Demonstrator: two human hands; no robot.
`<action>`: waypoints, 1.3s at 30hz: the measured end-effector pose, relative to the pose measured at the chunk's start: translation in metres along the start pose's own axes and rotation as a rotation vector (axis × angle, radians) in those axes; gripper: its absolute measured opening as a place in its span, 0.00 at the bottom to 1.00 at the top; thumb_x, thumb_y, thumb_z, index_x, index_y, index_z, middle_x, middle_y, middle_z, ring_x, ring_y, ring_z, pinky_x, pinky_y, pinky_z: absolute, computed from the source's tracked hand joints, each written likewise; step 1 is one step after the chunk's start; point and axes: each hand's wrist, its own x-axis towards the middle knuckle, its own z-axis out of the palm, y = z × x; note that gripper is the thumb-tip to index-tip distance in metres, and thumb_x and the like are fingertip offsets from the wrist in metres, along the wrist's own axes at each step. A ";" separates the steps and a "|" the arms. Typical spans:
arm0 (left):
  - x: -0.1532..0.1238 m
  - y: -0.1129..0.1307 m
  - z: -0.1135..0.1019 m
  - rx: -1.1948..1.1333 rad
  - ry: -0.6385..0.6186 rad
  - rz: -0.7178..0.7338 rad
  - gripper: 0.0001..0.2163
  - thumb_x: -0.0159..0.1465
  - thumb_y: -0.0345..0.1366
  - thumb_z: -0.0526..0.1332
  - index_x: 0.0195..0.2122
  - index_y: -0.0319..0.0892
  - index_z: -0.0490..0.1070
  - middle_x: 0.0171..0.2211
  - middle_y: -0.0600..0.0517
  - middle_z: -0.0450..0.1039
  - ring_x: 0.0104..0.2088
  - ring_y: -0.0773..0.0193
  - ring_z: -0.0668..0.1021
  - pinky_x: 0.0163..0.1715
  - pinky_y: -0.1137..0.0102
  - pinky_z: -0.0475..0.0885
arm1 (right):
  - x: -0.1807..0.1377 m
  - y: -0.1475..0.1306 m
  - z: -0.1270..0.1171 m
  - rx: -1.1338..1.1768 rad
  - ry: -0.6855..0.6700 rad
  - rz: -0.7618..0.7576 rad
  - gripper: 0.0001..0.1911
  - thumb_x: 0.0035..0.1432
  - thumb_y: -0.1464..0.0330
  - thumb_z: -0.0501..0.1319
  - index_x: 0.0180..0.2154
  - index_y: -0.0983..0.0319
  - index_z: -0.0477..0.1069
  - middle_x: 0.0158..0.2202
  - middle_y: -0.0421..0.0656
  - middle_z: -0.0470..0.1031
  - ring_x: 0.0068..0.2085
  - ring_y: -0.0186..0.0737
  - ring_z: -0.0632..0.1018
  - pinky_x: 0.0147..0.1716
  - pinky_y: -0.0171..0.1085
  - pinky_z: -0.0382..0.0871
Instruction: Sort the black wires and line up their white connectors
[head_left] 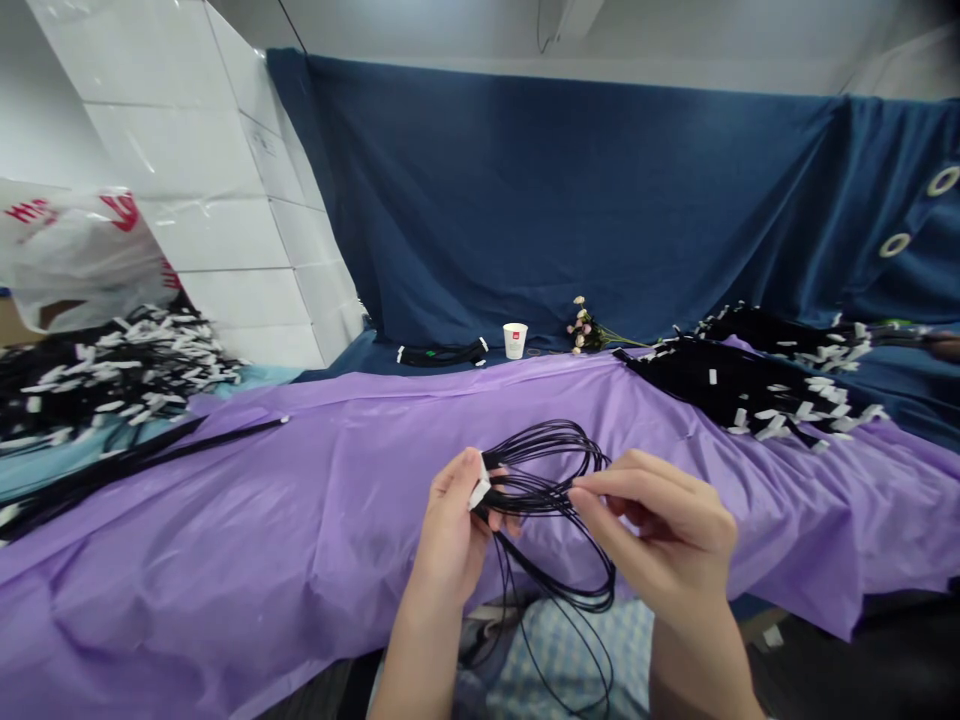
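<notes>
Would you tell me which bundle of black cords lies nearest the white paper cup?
The small bundle just left of the paper cup; the left pile and right pile lie farther off.

Black cable coil [551,480], purple table cover [300,500], dark blue backdrop [562,200]

Makeshift cord-bundling workshop.
Bench under purple sheet [262,520]; left heap [112,365] of black white-tagged cords well left of left hand [450,535], right heap [757,385] beyond right hand [664,530]; blue drape [562,200] behind; white cartons [202,180] far left.
</notes>
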 end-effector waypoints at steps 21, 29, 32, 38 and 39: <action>-0.010 0.006 0.009 0.055 -0.009 0.054 0.19 0.53 0.52 0.69 0.24 0.38 0.76 0.11 0.55 0.63 0.11 0.70 0.65 0.13 0.74 0.65 | 0.003 0.001 -0.001 -0.085 -0.116 0.064 0.04 0.57 0.75 0.65 0.31 0.61 0.76 0.25 0.39 0.71 0.23 0.29 0.65 0.20 0.33 0.57; -0.009 0.006 0.005 0.111 -0.032 0.028 0.20 0.55 0.52 0.68 0.21 0.39 0.72 0.11 0.55 0.64 0.12 0.69 0.68 0.14 0.75 0.62 | 0.005 0.012 0.002 -0.115 -0.155 -0.142 0.07 0.59 0.78 0.62 0.38 0.62 0.73 0.30 0.41 0.72 0.27 0.30 0.70 0.25 0.31 0.65; -0.009 0.005 0.006 0.120 -0.040 0.033 0.21 0.55 0.52 0.67 0.19 0.38 0.71 0.11 0.55 0.62 0.12 0.70 0.67 0.14 0.76 0.62 | 0.004 0.017 0.004 -0.127 -0.193 -0.158 0.08 0.60 0.78 0.62 0.40 0.61 0.73 0.32 0.42 0.74 0.29 0.31 0.73 0.27 0.31 0.68; -0.011 0.003 0.011 0.104 -0.024 0.048 0.21 0.54 0.51 0.69 0.17 0.39 0.70 0.11 0.56 0.61 0.12 0.70 0.65 0.13 0.74 0.63 | 0.002 0.021 0.006 -0.130 -0.175 -0.220 0.09 0.59 0.78 0.62 0.40 0.60 0.75 0.33 0.42 0.75 0.31 0.33 0.76 0.29 0.32 0.70; -0.011 0.003 0.012 0.100 -0.025 0.051 0.21 0.54 0.51 0.69 0.17 0.39 0.69 0.11 0.56 0.60 0.12 0.70 0.65 0.13 0.74 0.63 | 0.002 0.021 0.006 -0.132 -0.176 -0.218 0.09 0.59 0.78 0.62 0.39 0.60 0.75 0.33 0.42 0.76 0.31 0.33 0.76 0.29 0.32 0.70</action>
